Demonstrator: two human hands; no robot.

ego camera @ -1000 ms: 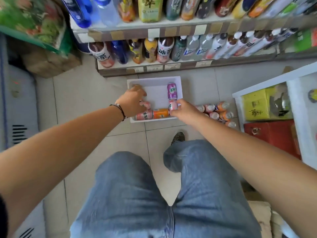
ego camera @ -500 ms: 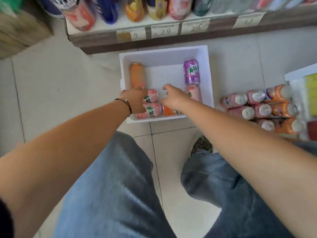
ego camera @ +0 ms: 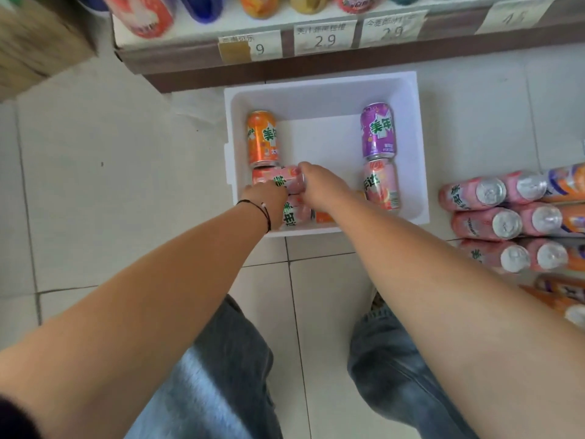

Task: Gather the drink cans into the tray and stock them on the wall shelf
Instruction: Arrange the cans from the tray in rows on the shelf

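From the head view I'm packing the white tray (ego camera: 323,90) on the floor: my left hand (ego camera: 264,198) and right hand (ego camera: 318,182) are both gripping a pink can (ego camera: 286,180) lying near its front-left corner. Next, I'm judging, the cans on the floor (ego camera: 493,207) at right need fetching.

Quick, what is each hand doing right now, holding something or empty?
Left hand: grips the pink can in the tray.
Right hand: fingers on that same can; grip cannot be told.
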